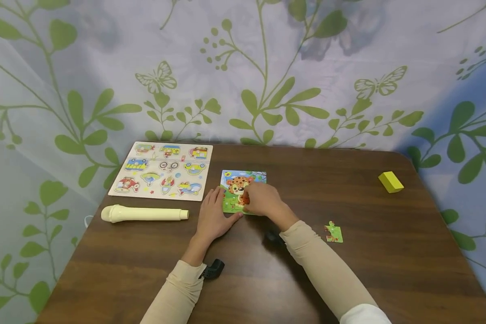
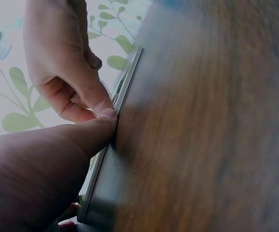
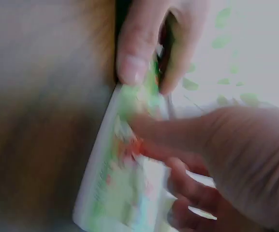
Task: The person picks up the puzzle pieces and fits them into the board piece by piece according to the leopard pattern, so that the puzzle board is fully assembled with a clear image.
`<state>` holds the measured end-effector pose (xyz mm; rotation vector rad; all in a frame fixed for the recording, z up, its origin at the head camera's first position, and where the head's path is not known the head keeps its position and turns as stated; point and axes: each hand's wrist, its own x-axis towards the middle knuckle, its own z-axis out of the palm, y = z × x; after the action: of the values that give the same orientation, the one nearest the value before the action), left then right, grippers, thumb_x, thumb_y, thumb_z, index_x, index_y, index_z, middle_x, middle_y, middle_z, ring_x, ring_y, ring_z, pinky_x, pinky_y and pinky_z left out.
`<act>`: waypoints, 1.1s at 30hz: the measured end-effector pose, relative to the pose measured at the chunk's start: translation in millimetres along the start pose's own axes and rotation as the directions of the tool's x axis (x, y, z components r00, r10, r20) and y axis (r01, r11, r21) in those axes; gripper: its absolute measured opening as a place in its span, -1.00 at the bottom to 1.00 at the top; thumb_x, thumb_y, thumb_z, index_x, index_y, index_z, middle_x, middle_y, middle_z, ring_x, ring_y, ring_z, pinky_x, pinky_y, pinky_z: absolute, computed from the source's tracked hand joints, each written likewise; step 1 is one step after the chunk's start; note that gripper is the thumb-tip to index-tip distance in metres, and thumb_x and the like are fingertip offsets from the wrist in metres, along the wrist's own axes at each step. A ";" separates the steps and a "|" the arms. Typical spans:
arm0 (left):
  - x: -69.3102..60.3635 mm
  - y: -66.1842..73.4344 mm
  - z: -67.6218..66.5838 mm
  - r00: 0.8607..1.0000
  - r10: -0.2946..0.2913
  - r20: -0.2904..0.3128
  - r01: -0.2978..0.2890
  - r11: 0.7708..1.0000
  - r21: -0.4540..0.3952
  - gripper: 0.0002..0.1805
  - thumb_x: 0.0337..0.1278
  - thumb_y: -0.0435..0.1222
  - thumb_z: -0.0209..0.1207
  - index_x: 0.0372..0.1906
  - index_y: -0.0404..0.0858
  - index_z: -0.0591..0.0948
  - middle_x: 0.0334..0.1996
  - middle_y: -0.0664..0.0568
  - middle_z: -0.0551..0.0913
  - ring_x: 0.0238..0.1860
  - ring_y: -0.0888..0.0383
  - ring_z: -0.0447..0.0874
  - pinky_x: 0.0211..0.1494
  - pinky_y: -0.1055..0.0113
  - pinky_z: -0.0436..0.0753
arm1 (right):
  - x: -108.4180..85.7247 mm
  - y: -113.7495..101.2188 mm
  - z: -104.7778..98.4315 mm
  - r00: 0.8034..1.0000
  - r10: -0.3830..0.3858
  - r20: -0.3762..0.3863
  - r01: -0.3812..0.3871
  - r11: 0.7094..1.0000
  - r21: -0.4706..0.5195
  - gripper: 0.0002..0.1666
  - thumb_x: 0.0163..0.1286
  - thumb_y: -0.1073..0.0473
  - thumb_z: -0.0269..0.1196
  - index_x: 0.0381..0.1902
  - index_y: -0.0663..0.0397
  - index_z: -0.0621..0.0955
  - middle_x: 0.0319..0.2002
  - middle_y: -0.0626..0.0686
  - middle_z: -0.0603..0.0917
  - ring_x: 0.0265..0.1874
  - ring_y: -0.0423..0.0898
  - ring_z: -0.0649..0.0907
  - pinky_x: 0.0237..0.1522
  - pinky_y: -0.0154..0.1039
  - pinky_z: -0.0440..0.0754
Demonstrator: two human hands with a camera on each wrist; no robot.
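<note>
A small jigsaw puzzle (image 1: 231, 181) with a cartoon leopard on green and blue lies on the table. My left hand (image 1: 213, 216) rests at its lower left corner, fingers straight along the left edge and thumb (image 2: 98, 128) against the near edge. Over the lower right part of the picture, my right hand (image 1: 263, 199) has its fingers curled, thumb and forefinger pinching a puzzle piece (image 3: 135, 146) at the surface. That piece is mostly covered and blurred. A loose green puzzle piece (image 1: 334, 233) lies to the right of the right forearm.
A wooden vehicle peg puzzle (image 1: 162, 173) lies at the back left. In front of it is a cream toy microphone (image 1: 146, 213). A yellow block (image 1: 391, 182) sits near the table's right edge. Behind the brown table (image 1: 328, 180) hangs a leaf-patterned cloth (image 1: 267, 67).
</note>
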<state>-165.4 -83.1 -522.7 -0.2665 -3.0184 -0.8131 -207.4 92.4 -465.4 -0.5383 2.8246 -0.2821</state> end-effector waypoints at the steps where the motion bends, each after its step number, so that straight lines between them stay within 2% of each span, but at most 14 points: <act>1: 0.0 0.3 0.6 1.000 0.003 0.000 -0.003 1.000 0.001 0.08 0.14 0.18 0.35 0.57 -0.35 0.21 0.56 -0.25 0.23 0.61 -0.24 0.07 0.62 -0.15 0.16 | 0.0 -2.1 0.5 1.000 0.017 -0.003 -0.017 1.000 0.001 -0.88 0.30 0.02 0.45 -0.28 -0.12 0.75 -0.31 -0.11 0.74 -0.35 -0.13 0.67 -0.40 -0.14 0.65; 4: -0.2 1.1 1.4 1.000 0.009 0.003 -0.009 1.000 0.000 0.07 0.14 0.17 0.35 0.57 -0.36 0.22 0.56 -0.26 0.23 0.61 -0.24 0.08 0.62 -0.14 0.16 | 0.5 -7.3 1.7 0.999 0.048 -0.016 -0.048 0.999 -0.010 -0.96 0.36 0.10 0.39 -0.28 -0.13 0.77 -0.26 -0.09 0.78 -0.30 -0.08 0.72 -0.38 -0.08 0.70; 7: -1.4 1.2 0.6 1.000 0.007 -0.004 -0.007 1.000 -0.003 0.06 0.14 0.16 0.35 0.56 -0.37 0.23 0.55 -0.26 0.25 0.60 -0.25 0.10 0.61 -0.16 0.17 | 0.6 -9.3 2.2 0.998 0.045 -0.034 -0.046 0.999 -0.023 -0.95 0.35 0.08 0.40 -0.29 -0.14 0.80 -0.24 -0.09 0.80 -0.27 -0.06 0.74 -0.32 -0.03 0.72; 9: -2.1 1.4 0.8 1.000 0.009 -0.003 -0.009 1.000 -0.006 0.05 0.15 0.16 0.34 0.56 -0.37 0.23 0.55 -0.27 0.24 0.60 -0.26 0.10 0.60 -0.17 0.17 | -3.0 -5.2 2.1 0.999 0.016 -0.049 -0.017 0.999 -0.029 -0.91 0.33 0.02 0.42 -0.32 -0.14 0.79 -0.29 -0.09 0.79 -0.31 -0.08 0.72 -0.30 -0.04 0.71; 11: -2.4 1.6 1.2 1.000 0.008 0.002 -0.008 1.000 -0.003 0.05 0.17 0.17 0.33 0.56 -0.36 0.22 0.56 -0.26 0.23 0.60 -0.26 0.09 0.60 -0.19 0.17 | -10.9 4.2 -0.6 0.997 -0.031 -0.068 0.031 0.999 0.006 -0.85 0.31 -0.02 0.44 -0.29 -0.12 0.80 -0.34 -0.09 0.75 -0.35 -0.12 0.67 -0.28 -0.08 0.68; 14: -2.4 2.9 0.5 1.000 -0.007 0.013 0.007 1.000 0.007 0.05 0.19 0.18 0.31 0.58 -0.34 0.20 0.58 -0.24 0.21 0.61 -0.23 0.06 0.61 -0.17 0.15 | -32.1 31.9 -6.4 0.987 -0.103 -0.124 0.114 0.990 0.083 -0.70 0.28 -0.04 0.47 -0.12 -0.02 0.80 -0.41 -0.07 0.64 -0.42 -0.16 0.56 -0.30 -0.16 0.57; 17: -1.4 5.5 -1.7 1.000 -0.013 0.018 0.013 1.000 0.000 0.05 0.19 0.18 0.31 0.58 -0.33 0.20 0.58 -0.23 0.20 0.62 -0.22 0.05 0.62 -0.16 0.13 | -65.9 75.6 -9.6 0.976 -0.117 -0.181 0.144 0.979 0.147 -0.51 0.24 -0.02 0.50 0.07 0.09 0.75 -0.41 -0.05 0.55 -0.44 -0.18 0.47 -0.29 -0.20 0.48; 19: -0.4 7.4 -2.2 1.000 -0.013 0.027 0.013 1.000 -0.015 0.05 0.18 0.18 0.32 0.59 -0.32 0.19 0.58 -0.24 0.19 0.62 -0.22 0.03 0.63 -0.17 0.11 | -95.6 109.5 -8.6 0.977 -0.089 -0.196 0.120 0.981 0.155 -0.40 0.20 -0.04 0.52 0.14 0.12 0.71 -0.38 -0.06 0.53 -0.44 -0.19 0.45 -0.28 -0.21 0.46; 22: 1.7 8.6 0.2 1.000 0.002 0.026 -0.002 1.000 -0.019 0.05 0.18 0.19 0.31 0.58 -0.33 0.20 0.58 -0.25 0.20 0.62 -0.24 0.04 0.62 -0.18 0.12 | -142.1 155.4 -4.0 0.985 0.008 -0.172 0.022 0.985 0.174 -0.29 0.15 -0.08 0.54 0.20 0.12 0.67 -0.33 -0.08 0.51 -0.44 -0.22 0.41 -0.33 -0.24 0.41; 25: 3.3 6.4 2.6 1.000 0.003 0.016 -0.003 1.000 0.005 0.05 0.18 0.21 0.31 0.57 -0.32 0.22 0.58 -0.24 0.20 0.62 -0.22 0.05 0.63 -0.16 0.12 | -177.4 183.8 1.8 0.987 0.084 -0.134 -0.056 0.977 0.204 -0.24 0.11 -0.15 0.55 0.22 0.04 0.66 -0.32 -0.11 0.47 -0.46 -0.26 0.35 -0.40 -0.30 0.31; 27: 3.9 3.9 3.8 1.000 -0.001 0.008 0.000 1.000 0.021 0.04 0.18 0.21 0.30 0.57 -0.31 0.22 0.57 -0.23 0.21 0.62 -0.21 0.05 0.63 -0.15 0.13 | -190.7 193.2 5.3 0.987 0.107 -0.124 -0.077 0.971 0.227 -0.26 0.09 -0.17 0.56 0.20 -0.02 0.68 -0.32 -0.13 0.44 -0.47 -0.27 0.32 -0.43 -0.33 0.25; 29: 3.9 2.7 3.4 1.000 -0.005 0.005 0.005 1.000 0.020 0.03 0.18 0.20 0.31 0.57 -0.31 0.23 0.57 -0.24 0.22 0.62 -0.21 0.05 0.62 -0.15 0.13 | -195.6 197.4 8.8 0.985 0.099 -0.140 -0.066 0.973 0.222 -0.33 0.09 -0.18 0.56 0.12 -0.04 0.71 -0.34 -0.14 0.43 -0.48 -0.29 0.31 -0.44 -0.34 0.23; 33: 2.9 2.5 2.0 1.000 -0.012 0.002 0.012 1.000 0.000 0.03 0.17 0.19 0.32 0.56 -0.32 0.24 0.56 -0.25 0.22 0.62 -0.22 0.05 0.62 -0.17 0.13 | -188.6 195.6 10.2 0.984 0.073 -0.162 -0.051 0.989 0.135 -0.50 0.13 -0.16 0.54 -0.05 -0.04 0.74 -0.37 -0.15 0.43 -0.47 -0.27 0.33 -0.43 -0.34 0.27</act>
<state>-167.7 -79.5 -523.1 -0.2502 -3.0248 -0.8145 -100.1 341.7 -481.7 -0.4155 2.9494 -0.5188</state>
